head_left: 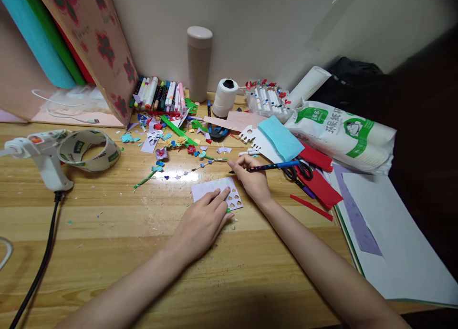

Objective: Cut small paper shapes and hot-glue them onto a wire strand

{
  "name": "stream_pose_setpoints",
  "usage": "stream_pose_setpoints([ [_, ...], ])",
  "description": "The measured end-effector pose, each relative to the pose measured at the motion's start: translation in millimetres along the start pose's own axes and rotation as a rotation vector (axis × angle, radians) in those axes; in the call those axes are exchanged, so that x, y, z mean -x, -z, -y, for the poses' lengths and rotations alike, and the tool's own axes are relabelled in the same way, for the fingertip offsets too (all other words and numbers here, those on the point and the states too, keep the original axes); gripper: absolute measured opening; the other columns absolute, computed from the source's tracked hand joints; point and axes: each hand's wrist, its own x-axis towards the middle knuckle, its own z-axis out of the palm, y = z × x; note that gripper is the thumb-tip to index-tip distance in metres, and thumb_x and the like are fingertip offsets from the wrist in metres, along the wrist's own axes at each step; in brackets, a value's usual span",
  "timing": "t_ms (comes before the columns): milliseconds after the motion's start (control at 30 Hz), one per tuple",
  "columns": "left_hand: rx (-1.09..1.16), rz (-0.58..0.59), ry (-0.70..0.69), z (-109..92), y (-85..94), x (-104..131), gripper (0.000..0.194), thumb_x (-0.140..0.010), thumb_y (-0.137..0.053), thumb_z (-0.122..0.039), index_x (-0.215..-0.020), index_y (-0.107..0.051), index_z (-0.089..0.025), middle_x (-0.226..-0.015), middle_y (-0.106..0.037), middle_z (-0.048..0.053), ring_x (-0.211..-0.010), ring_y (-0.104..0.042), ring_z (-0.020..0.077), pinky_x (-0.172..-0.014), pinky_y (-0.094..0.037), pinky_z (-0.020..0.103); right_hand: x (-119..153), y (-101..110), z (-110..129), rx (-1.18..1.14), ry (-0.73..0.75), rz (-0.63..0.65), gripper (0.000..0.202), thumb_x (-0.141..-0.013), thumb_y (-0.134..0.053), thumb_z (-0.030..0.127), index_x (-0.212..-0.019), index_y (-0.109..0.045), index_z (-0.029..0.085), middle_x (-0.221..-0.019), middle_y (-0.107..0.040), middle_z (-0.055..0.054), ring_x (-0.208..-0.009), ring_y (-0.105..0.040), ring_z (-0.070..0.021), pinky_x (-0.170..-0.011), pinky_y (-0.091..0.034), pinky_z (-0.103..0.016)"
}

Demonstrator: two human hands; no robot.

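A small sheet of light purple paper [234,199], with heart-shaped holes punched along its right side, lies flat on the wooden table. My left hand [202,219] rests on it, fingers stretched out and pressing it down. Something green peeks out under those fingers, too little showing to name. Above the paper's right corner, my right hand [252,176] grips a dark speckled marker pen [266,167] with a blue end, its tip pointing left. Just behind the paper lies an arch-shaped garland [184,173] of green strip, string and small paper flowers.
A glue gun [46,152] and tape roll [89,150] sit left. Behind are paper scraps, markers [161,94], a tumbler [199,62] and a thread spool [225,97]. Scissors [300,171], red paper [322,186], a plastic-wrapped package [343,133] and white sheets [400,233] lie right.
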Motion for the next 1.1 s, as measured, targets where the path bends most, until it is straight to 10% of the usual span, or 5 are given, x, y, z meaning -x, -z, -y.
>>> stream_pose_setpoints([
  [467,0.240,-0.240,0.375,13,8.0,4,0.024,-0.090,-0.045,-0.035,-0.080,-0.059,-0.018,-0.078,-0.061,0.003,-0.077,-0.053,0.0175,-0.068,-0.041,0.030,8,7,-3,-0.469,-0.108,0.257,0.032,-0.079,-0.060,0.043,-0.061,-0.051,0.018,-0.054,-0.054,0.003,-0.040,-0.047,-0.0088,-0.037,-0.029,-0.019],
  [1100,0.196,-0.141,0.086,12,4.0,6,0.029,-0.092,-0.040,-0.036,-0.081,-0.059,-0.018,-0.070,-0.061,0.002,-0.065,-0.054,0.0154,-0.060,-0.038,0.027,37,-7,14,-0.236,0.129,0.408,0.042,-0.085,-0.050,0.044,-0.052,-0.045,0.019,-0.052,-0.048,0.001,-0.047,-0.043,-0.0108,-0.046,-0.034,-0.023],
])
